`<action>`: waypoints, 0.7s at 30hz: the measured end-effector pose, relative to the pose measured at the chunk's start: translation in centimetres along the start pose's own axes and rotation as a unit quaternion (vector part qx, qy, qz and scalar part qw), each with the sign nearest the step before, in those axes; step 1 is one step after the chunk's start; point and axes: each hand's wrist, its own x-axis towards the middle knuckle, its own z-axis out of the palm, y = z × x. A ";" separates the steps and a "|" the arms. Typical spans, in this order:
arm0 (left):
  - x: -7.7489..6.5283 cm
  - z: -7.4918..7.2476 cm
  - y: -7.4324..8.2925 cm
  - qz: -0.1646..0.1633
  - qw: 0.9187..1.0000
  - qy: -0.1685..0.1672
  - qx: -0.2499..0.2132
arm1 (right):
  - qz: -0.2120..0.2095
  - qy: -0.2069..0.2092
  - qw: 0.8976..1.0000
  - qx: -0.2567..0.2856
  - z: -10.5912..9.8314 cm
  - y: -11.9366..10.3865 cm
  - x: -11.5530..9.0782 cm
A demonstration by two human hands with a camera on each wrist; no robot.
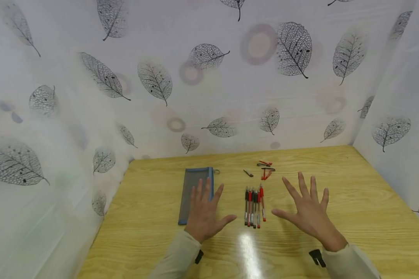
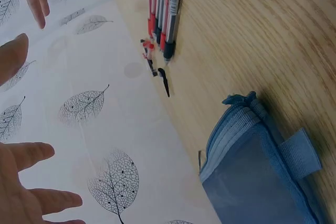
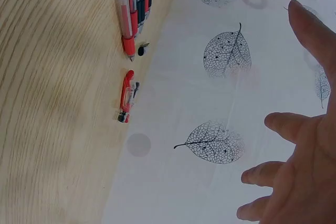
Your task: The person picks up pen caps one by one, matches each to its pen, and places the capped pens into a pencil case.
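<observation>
Left hand and right hand apart, fingers spread. Left near pouch. Pens between hands; caps beyond, on table.

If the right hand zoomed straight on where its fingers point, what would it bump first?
Probably the leaf-patterned backdrop behind the table. The right hand seems to point past the pen caps, on their right, but its height above the table is hard to judge.

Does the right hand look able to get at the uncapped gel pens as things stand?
Probably yes: the right hand is spread and empty, the uncapped gel pens lie to its left, and only bare tabletop shows between them.
</observation>
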 end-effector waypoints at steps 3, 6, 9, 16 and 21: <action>0.2 0.2 0.1 -0.002 1.000 -0.003 -0.003 | 0.005 -0.005 1.000 0.006 0.1 0.2 0.2; 0.4 0.5 0.3 -0.006 1.000 -0.007 -0.020 | 0.010 -0.009 1.000 0.008 0.3 0.5 0.5; 0.6 0.7 0.6 -0.008 0.999 -0.006 -0.037 | 0.010 -0.007 1.000 0.010 0.5 0.9 0.8; 1.1 1.5 0.9 -0.001 0.997 0.004 -0.077 | -0.005 0.014 0.999 0.033 1.2 2.1 1.6; 1.4 2.0 1.1 0.001 0.995 0.011 -0.100 | -0.018 0.033 0.999 0.034 1.6 2.8 2.4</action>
